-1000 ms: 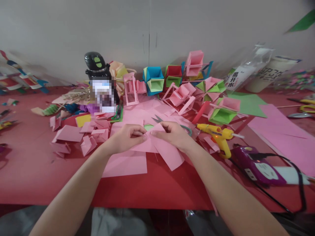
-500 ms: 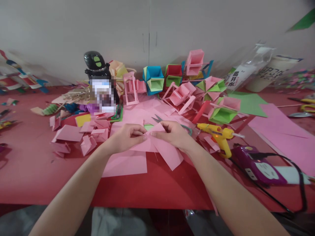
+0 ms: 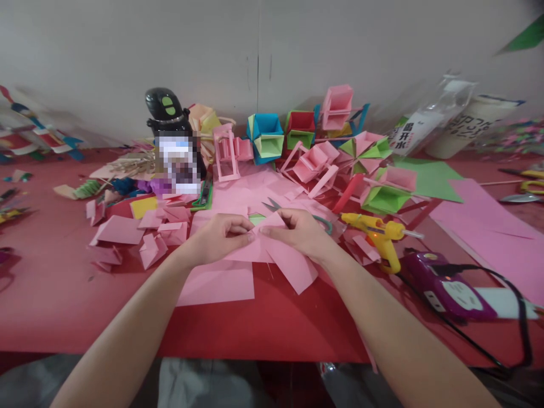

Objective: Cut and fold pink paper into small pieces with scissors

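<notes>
A pink sheet of paper, partly folded, is held between my two hands over the middle of the table. My left hand pinches its left side between thumb and fingers. On the other side, my right hand grips the same paper, thumb on top. A flat pink sheet lies on the table below my left hand. Behind my hands are scissors, their handles partly hidden by my right hand. Several folded pink paper pieces lie to the left of my left hand.
A yellow glue gun lies right of my hands, beside a purple power strip with a black cable. Folded paper models line the back. A phone leans on a black stand at back left. A bottle stands back right.
</notes>
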